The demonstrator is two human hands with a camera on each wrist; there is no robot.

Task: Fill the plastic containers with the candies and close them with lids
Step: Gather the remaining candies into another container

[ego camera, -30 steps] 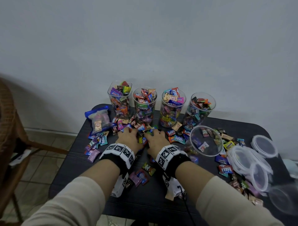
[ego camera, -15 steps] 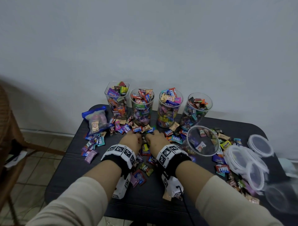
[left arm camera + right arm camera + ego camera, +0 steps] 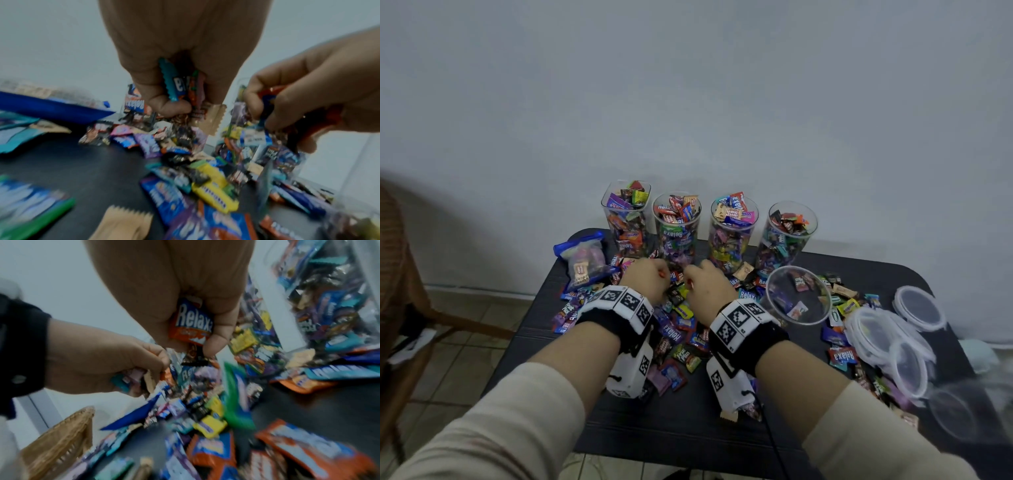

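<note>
Several clear plastic containers full of wrapped candies (image 3: 676,226) stand in a row at the back of the black table (image 3: 688,421). One more container (image 3: 799,295), almost bare inside, stands in front of them at the right. Loose candies (image 3: 678,329) litter the table. My left hand (image 3: 645,274) (image 3: 180,91) grips a fistful of candies just above the pile. Close beside it, my right hand (image 3: 705,282) (image 3: 195,327) grips a bunch too, an orange Relaxa wrapper showing. Clear lids (image 3: 919,308) lie at the right.
A blue-topped bag of candy (image 3: 585,258) lies at the table's back left. A wicker chair (image 3: 393,274) stands to the left over a tiled floor. The white wall rises directly behind the containers. More stacked lids (image 3: 887,346) crowd the table's right edge.
Both hands have curled their fingers round candies from the pile and lifted slightly, staying close together in front of the containers.
</note>
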